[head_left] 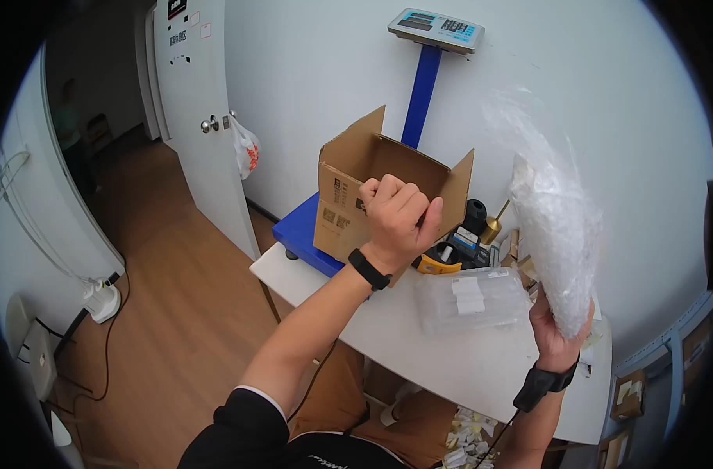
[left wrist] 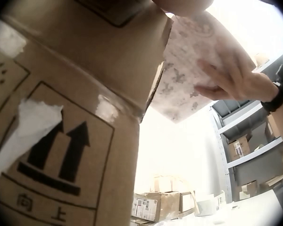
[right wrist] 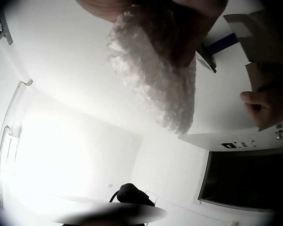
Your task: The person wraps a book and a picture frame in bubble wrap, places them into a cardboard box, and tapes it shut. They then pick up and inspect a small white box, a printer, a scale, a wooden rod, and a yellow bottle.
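A bubble-wrapped parcel (head_left: 555, 242) stands upright in my right hand (head_left: 561, 332), which grips its lower end. In the left wrist view, the fingers of that hand lie spread over the wrap (left wrist: 184, 70), and pinkish, patterned contents show through it. My left hand (head_left: 403, 215) is curled at the top front edge of an open cardboard box (head_left: 341, 211); its fingertips are hidden in the head view. The box's side flaps stand up. Its printed side, with two upward arrows (left wrist: 61, 150), fills much of the left wrist view.
The box rests on a blue platform scale (head_left: 298, 227) with a display (head_left: 438, 30) on a post. Clear plastic packaging (head_left: 469, 301) lies on the white table (head_left: 450, 375). Behind it are a tape dispenser (head_left: 438, 266) and small items. Shelves (left wrist: 243, 150) hold boxes at the right.
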The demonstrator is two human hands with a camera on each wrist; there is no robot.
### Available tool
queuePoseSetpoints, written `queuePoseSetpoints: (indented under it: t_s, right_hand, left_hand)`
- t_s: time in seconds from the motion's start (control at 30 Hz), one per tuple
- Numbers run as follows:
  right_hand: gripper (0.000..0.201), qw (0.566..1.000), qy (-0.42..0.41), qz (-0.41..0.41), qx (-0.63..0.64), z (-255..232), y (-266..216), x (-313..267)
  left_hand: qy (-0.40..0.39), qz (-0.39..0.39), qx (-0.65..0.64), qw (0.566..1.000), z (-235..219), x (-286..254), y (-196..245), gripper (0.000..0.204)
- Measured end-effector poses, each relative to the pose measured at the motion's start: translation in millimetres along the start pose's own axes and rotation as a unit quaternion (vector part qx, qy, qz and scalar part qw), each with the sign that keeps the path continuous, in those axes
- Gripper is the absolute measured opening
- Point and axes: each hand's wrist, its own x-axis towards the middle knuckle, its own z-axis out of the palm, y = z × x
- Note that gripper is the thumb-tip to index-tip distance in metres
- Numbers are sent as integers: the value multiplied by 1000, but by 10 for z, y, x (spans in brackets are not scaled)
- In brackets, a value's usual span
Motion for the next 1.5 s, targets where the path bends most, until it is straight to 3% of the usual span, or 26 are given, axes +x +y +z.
queuePoseSetpoints:
  t_s: [0.1, 0.2, 0.23, 0.27, 0.3, 0.37, 0.53, 0.57, 0.6, 0.67, 0.73, 0.77, 0.8, 0.83, 0.87, 0.93, 0.97, 1.03, 1.07, 1.13, 1.27, 1.3, 1.33, 1.37, 1.43, 1.5]
  right_hand:
    - [44, 995, 33, -48, -79, 230, -68, 190]
    - [35, 999, 22, -21, 16, 480, -417, 415]
    - [29, 909, -4, 143, 390, 543, -569, 501]
    - [23, 660, -28, 283, 696, 611, -709, 573]
    - [23, 660, -29, 285, 695, 702, -839, 635]
    - [20, 576, -77, 332, 743, 894, -1092, 721]
    - [23, 512, -185, 332, 770, 1382, -1393, 729]
    - [26, 778, -195, 131, 583, 1487, -1254, 664]
    - [30, 924, -169, -107, 325, 1586, -1189, 629]
    - [37, 905, -168, 63, 385, 1606, -1238, 514]
    - [37, 785, -192, 230, 542, 1518, -1111, 500]
    - [37, 780, -205, 228, 546, 1514, -1002, 474]
    - [36, 906, -202, 62, 368, 1496, -877, 435]
    - [36, 965, -179, -108, 159, 1481, -777, 418]
    - [36, 966, -178, -103, 155, 1473, -698, 416]
    - [31, 847, -164, 197, 466, 1431, -534, 376]
    - [31, 852, -151, 204, 458, 1401, -464, 323]
    - [31, 901, -194, 132, 364, 1296, -351, 271]
    - [29, 961, -251, -103, 53, 1158, -309, 278]
    - [30, 936, -279, -212, -36, 1028, -119, 306]
    - [32, 942, -309, -118, 57, 1000, 23, 305]
    - [33, 875, -267, 161, 370, 1030, -21, 300]
    - [34, 650, -172, 407, 618, 1052, -62, 293]
    - [34, 654, -164, 408, 616, 1056, -87, 294]
    - [35, 566, -179, 444, 671, 1043, -145, 291]
    - [32, 588, -177, 457, 644, 1076, -283, 325]
  left_hand:
    - [-28, -2, -35, 999, -134, -24, 45, 14]
    - [-76, 6, -62, 995, -360, -56, 29, 8]
    - [-102, 9, -69, 992, -431, -93, 25, 12]
    - [-103, 7, -69, 992, -489, -142, 23, 12]
    - [-115, 22, -41, 992, -542, -201, 15, 14]
    - [-127, 37, -11, 991, -610, -327, 35, 16]
    - [-199, 31, 17, 979, -765, -669, 182, 26]
    - [-226, 11, -12, 974, -853, -684, 223, 28]
    - [-249, -7, -32, 968, -933, -683, 229, 29]
    - [-237, -96, -101, 962, -1030, -745, 185, 29]
    - [-261, -163, -40, 951, -1134, -650, -36, 29]
    - [-289, -235, -23, 928, -1161, -643, -80, 30]
    - [-287, -238, -19, 928, -1167, -610, -175, 30]
    - [-286, -251, 6, 925, -1136, -529, -345, 30]
    - [-288, -263, 29, 920, -1094, -457, -500, 31]
    - [-298, -303, 69, 902, -1018, -351, -713, 31]
    - [-309, -315, 94, 892, -952, -311, -801, 34]
    - [-301, -310, 119, 894, -814, -289, -930, 39]
    - [-283, -299, 123, 903, -777, -316, -966, 41]
    - [-279, -301, 122, 904, -685, -351, -994, 47]
    - [-179, -400, 113, 892, -592, -426, -1057, 58]
    - [-162, -461, 106, 866, -571, -436, -1110, 59]
    - [-145, -520, 97, 836, -542, -460, -1174, 61]
    - [-179, -505, 80, 841, -530, -509, -1265, 49]
    - [-237, -458, 90, 852, -517, -571, -1372, 39]
    - [-279, -363, 112, 882, -533, -573, -1352, 26]
